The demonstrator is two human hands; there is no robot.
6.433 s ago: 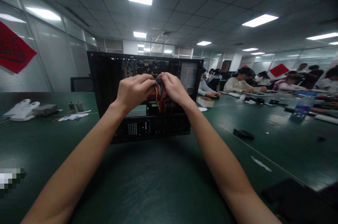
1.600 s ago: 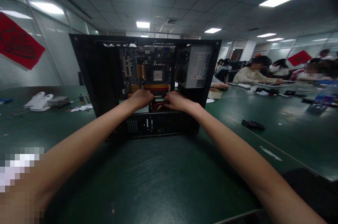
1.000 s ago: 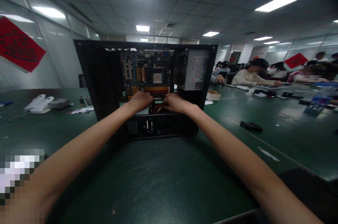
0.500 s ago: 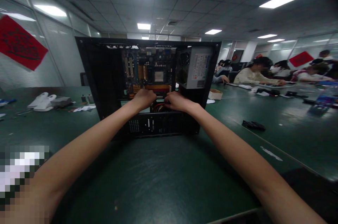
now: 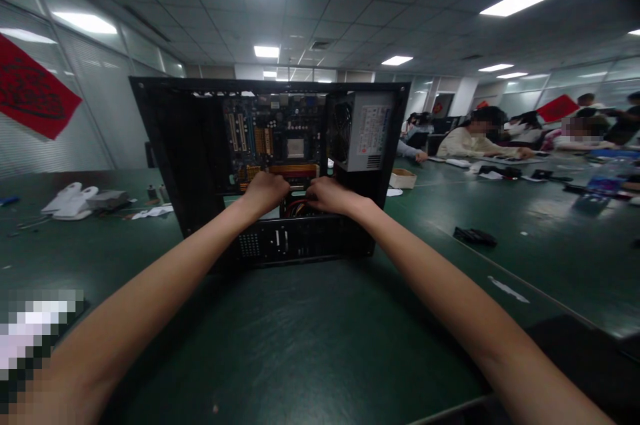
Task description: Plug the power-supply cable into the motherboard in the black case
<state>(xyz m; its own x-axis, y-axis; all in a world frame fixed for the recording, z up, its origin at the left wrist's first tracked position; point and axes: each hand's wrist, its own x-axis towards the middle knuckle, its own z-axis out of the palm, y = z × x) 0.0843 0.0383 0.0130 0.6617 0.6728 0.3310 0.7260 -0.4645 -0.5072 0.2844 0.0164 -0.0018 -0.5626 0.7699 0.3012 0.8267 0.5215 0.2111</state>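
A black computer case (image 5: 320,241) stands upright on the green table, its open side facing me. Inside it are a motherboard (image 5: 295,128) with a bare square processor and, at the right, a silver power supply (image 5: 369,131). My left hand (image 5: 267,190) is closed at the lower edge of the motherboard, near the yellow and red memory slots (image 5: 300,170). Just right of it, my right hand (image 5: 327,195) is closed above a bundle of dark and red cables (image 5: 299,209). The fingertips of both hands are hidden, so what they grip does not show.
The green table (image 5: 280,325) extends all around. At left lie a white plastic bag (image 5: 73,201) and a grey box (image 5: 107,199). A small open box (image 5: 403,178) and a black bundle (image 5: 475,236) are on the right. Other people (image 5: 475,135) sit farther off at right.
The whole view has shifted slightly, moving the case a little left and down in the picture. Both hands stay inside the case in nearly the same place, still closed.
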